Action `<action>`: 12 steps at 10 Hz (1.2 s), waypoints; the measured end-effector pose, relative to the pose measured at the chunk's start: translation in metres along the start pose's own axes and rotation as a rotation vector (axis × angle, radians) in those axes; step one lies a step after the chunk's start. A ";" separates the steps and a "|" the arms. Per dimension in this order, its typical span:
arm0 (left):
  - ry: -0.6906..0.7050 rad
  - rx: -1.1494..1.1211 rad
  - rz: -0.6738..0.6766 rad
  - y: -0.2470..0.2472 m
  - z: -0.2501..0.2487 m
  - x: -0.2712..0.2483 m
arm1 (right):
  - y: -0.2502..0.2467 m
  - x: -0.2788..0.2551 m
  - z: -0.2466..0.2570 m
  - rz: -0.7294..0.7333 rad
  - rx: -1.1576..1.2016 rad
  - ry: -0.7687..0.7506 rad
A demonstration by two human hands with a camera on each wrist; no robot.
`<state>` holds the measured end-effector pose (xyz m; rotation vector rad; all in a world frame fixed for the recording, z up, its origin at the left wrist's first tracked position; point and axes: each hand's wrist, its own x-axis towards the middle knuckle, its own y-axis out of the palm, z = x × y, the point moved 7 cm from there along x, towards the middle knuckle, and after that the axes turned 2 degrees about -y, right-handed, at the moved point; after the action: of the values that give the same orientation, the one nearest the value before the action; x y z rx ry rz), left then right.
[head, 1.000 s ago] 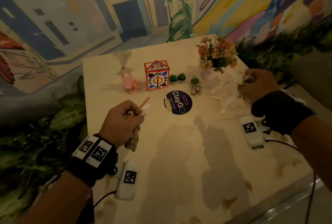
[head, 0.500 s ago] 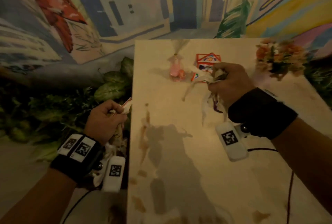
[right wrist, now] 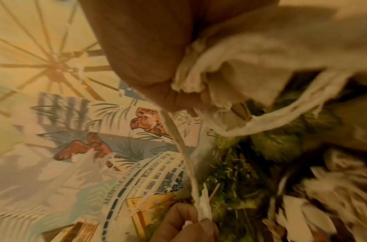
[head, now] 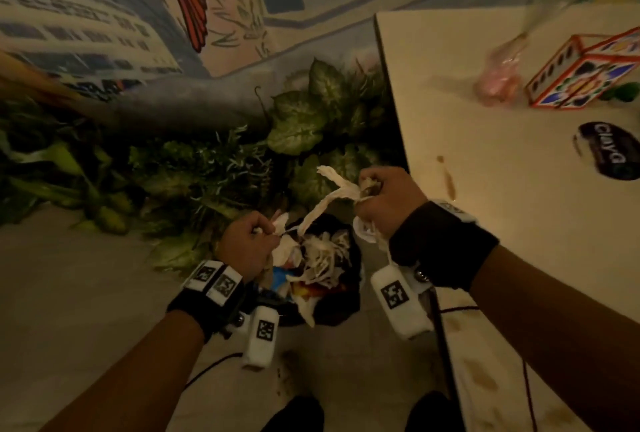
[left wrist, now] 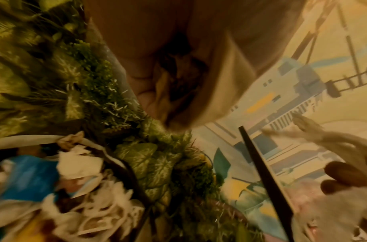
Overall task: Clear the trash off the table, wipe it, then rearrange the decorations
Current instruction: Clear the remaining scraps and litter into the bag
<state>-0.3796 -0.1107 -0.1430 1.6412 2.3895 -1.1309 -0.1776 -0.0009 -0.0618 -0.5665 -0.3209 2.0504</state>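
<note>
Below my fingers (head: 268, 241) sat the trash bin (head: 346, 307), a dark bag already heaped with shredded paper, crumpled napkins and a blue wrapper, and both my fists hung over its mouth. My left hand (head: 247, 244) was clenched round a small wad of tissue, and my right hand (head: 388, 199) gripped a bundle of torn tissue strips (head: 329, 196), one long twisted strand stretching from it across to my left fingers. The strips looked thin, frayed and pale, limp enough to cling and trail; a few loops dangled below my right wrist. I judged the danger lay there: if I let go with one hand only, the strand joining the two could drag the rest sideways and drop it among the leafy plants (head: 311, 113) just beyond my knuckles, or on the floor beside the bin. A loop snagged on the wrist strap could also carry scraps back. Off to the right of my right hand lay the counter (head: 485, 189), with brown stains near its edge, not yet wiped, and farther along it the patterned box (head: 585, 78), the round black coaster (head: 609, 154) and a blurred pink figure (head: 498, 82).
</note>
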 end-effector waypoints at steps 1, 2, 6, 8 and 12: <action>-0.019 0.043 0.061 0.011 0.035 0.016 | 0.048 0.010 -0.039 -0.013 0.005 0.181; -0.053 0.091 0.104 0.034 0.063 0.029 | 0.078 0.015 -0.086 -0.022 -0.033 0.386; -0.247 0.181 0.049 0.115 0.163 0.097 | 0.176 0.059 -0.240 0.038 -0.056 0.695; -0.041 0.220 0.245 0.170 0.150 0.126 | 0.205 0.086 -0.283 0.139 -0.267 0.629; -0.189 0.488 0.413 0.201 0.209 0.148 | 0.253 0.113 -0.328 0.468 -0.440 0.613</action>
<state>-0.3557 -0.0759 -0.4657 1.9198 1.6325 -1.7641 -0.2456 -0.0339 -0.4845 -1.6213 -0.2851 2.1145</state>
